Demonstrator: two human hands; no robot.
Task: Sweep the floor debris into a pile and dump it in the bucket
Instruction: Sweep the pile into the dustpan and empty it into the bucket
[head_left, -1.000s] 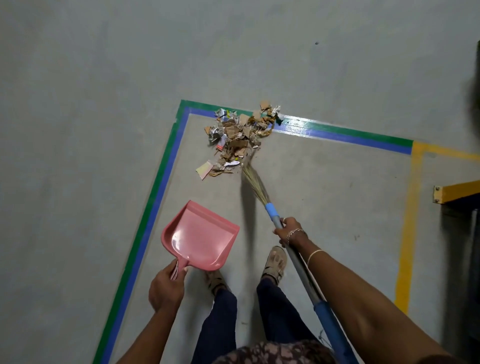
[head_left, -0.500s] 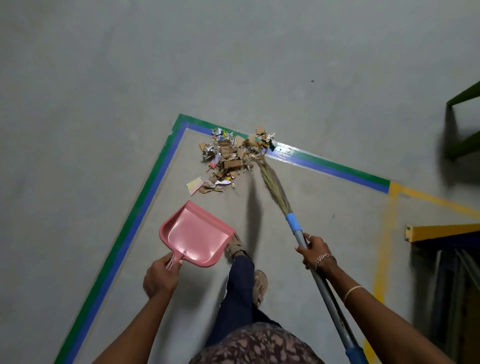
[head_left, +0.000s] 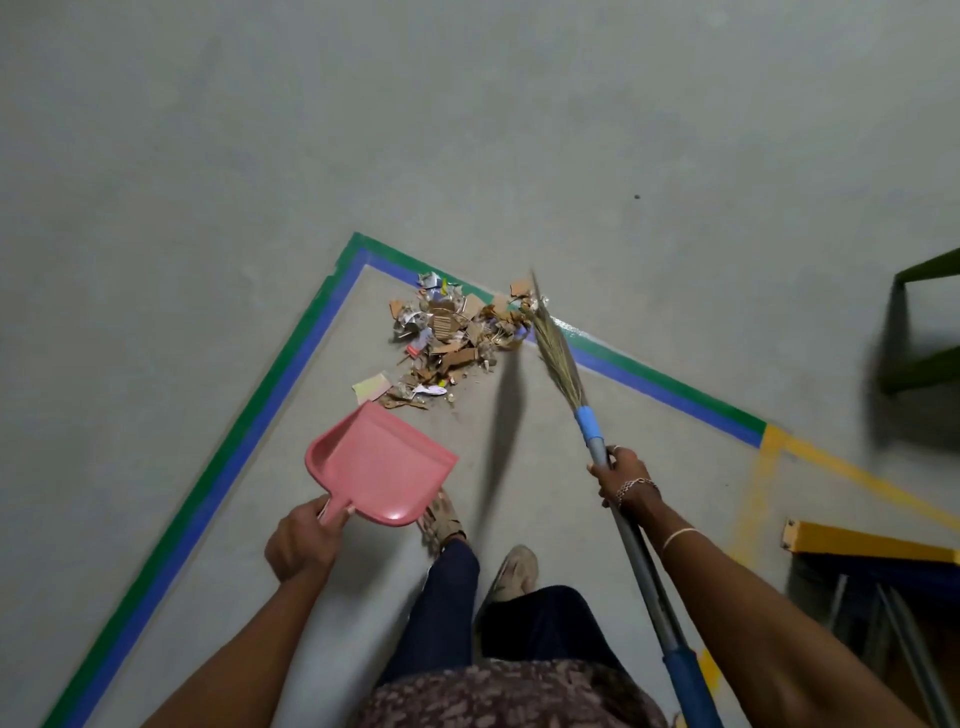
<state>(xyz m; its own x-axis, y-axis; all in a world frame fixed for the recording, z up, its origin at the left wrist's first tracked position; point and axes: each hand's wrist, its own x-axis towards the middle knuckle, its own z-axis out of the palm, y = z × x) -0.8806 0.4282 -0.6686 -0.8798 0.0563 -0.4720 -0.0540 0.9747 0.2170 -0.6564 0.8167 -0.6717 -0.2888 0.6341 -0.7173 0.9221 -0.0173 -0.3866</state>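
Left hand: left hand (head_left: 306, 540) closed around the handle of the pink dustpan (head_left: 382, 466), fingers wrapped over the grip, thumb on top.
Right hand: right hand (head_left: 623, 480) closed around the grey shaft of the broom (head_left: 602, 452), just below the light-blue collar; rings and a chain bracelet visible, thin band further up the wrist.
Landmark: debris pile (head_left: 454, 338), lying in the corner formed by the green-and-blue floor tape (head_left: 291, 371).
Debris pile: torn cardboard, paper scraps and small coloured bits, mostly inside the taped corner; its far edge overlaps the tape. One pale yellow scrap (head_left: 371, 386) lies apart on the near-left side of the pile.
Dustpan: held near side of the pile, open mouth facing it, front lip close to the nearest scraps; contact with the floor cannot be judged. Pan interior shows no debris.
Broom: bristle tips at the right edge of the pile, over the tape; shaft slants back from the pile toward the person. Blue grip low on the shaft.
Feet: two sandalled feet (head_left: 441, 522) on the near side of the pile, behind the dustpan.
Yellow tape (head_left: 831, 465): right of the pile, continuing from the end of the green-and-blue line.
Bucket: not seen in this view.
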